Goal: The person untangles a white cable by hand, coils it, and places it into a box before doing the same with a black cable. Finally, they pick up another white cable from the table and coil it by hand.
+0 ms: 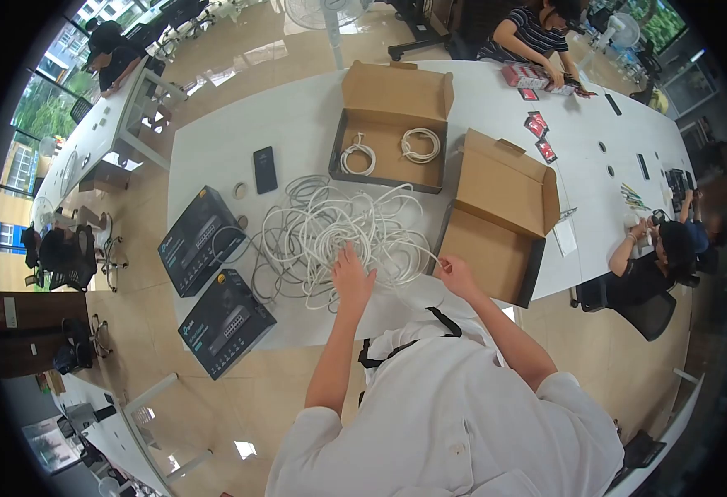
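A big tangle of white cables [334, 232] lies on the white table [214, 157] in front of me. My left hand [352, 273] rests flat on the near edge of the tangle, fingers spread into the strands. My right hand [454, 273] pinches a white cable strand at the tangle's right side, beside an open, empty cardboard box [496, 224]. A second open cardboard box [392, 137] behind the tangle holds two coiled white cables [357, 156].
Two dark router boxes [200, 240] [227, 323] sit at the table's left edge. A black phone [265, 169] and a tape roll [240, 190] lie behind them. Other people work at the far end [537, 37] and right side [661, 257] of the table.
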The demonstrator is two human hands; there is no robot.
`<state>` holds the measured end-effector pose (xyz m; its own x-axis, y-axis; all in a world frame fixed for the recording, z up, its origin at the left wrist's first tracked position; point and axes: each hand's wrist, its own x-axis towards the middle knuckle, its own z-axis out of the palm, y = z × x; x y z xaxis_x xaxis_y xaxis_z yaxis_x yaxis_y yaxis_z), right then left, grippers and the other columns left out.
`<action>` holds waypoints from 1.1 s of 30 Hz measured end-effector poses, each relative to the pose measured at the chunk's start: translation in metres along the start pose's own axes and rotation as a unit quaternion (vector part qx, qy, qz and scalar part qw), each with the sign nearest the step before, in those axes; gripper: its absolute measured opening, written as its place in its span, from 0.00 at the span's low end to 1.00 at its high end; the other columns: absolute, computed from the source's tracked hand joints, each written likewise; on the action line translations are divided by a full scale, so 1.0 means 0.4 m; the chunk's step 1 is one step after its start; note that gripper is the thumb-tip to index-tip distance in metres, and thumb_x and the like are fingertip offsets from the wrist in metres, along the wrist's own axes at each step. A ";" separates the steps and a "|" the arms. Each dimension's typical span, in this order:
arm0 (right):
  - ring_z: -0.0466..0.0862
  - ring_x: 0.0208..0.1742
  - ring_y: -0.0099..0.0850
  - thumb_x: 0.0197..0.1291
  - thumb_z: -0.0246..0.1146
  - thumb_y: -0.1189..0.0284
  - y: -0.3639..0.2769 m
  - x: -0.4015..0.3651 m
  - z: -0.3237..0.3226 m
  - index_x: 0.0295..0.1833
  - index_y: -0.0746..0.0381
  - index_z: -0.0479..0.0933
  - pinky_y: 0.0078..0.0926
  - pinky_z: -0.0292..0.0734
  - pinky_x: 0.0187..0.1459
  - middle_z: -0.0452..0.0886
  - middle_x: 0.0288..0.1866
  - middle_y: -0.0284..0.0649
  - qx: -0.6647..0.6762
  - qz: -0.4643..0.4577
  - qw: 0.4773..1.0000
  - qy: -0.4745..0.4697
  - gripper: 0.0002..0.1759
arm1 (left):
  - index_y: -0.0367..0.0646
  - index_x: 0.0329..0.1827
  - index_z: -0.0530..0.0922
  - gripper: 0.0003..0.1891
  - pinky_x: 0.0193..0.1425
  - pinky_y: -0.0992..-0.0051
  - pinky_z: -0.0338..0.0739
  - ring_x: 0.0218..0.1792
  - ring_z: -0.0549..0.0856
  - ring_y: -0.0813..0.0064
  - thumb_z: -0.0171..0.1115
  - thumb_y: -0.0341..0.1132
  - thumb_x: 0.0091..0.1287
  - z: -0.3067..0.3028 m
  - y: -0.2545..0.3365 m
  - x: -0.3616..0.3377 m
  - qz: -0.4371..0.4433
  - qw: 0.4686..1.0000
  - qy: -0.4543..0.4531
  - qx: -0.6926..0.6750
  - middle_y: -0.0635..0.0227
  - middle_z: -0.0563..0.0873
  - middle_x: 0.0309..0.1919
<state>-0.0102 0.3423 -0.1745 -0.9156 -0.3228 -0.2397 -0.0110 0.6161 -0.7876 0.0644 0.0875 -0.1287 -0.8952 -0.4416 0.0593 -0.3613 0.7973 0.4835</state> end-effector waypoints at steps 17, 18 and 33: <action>0.82 0.32 0.33 0.54 0.65 0.73 -0.045 -0.065 0.059 0.48 0.66 0.78 0.29 0.78 0.37 0.82 0.34 0.43 0.050 -0.023 0.998 0.009 0.15 | 0.37 0.45 0.78 0.11 0.34 0.78 0.69 0.25 0.72 0.83 0.52 0.36 0.73 -0.266 -0.015 0.037 -0.070 0.813 -0.024 -0.578 0.73 0.76 0.24; 0.82 0.32 0.32 0.54 0.64 0.73 -0.049 -0.058 0.064 0.48 0.66 0.78 0.29 0.78 0.37 0.82 0.34 0.43 0.051 -0.028 0.998 0.003 0.15 | 0.37 0.47 0.77 0.11 0.34 0.80 0.68 0.25 0.72 0.83 0.53 0.36 0.73 -0.276 -0.020 0.040 -0.064 0.800 -0.028 -0.596 0.73 0.76 0.24; 0.83 0.35 0.36 0.54 0.62 0.78 -0.048 -0.150 0.211 0.48 0.67 0.78 0.30 0.78 0.39 0.82 0.37 0.45 0.031 -0.048 0.994 -0.095 0.14 | 0.34 0.68 0.62 0.36 0.66 0.55 0.60 0.60 0.70 0.49 0.65 0.34 0.55 0.042 -0.121 -0.125 0.069 0.989 -0.102 -0.082 0.50 0.72 0.59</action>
<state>0.0788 0.2891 -0.1931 -0.8194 -0.5107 -0.2603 -0.0643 0.5331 -0.8436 0.1221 0.0779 -0.1697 -0.9730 -0.2282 -0.0354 -0.2006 0.7590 0.6194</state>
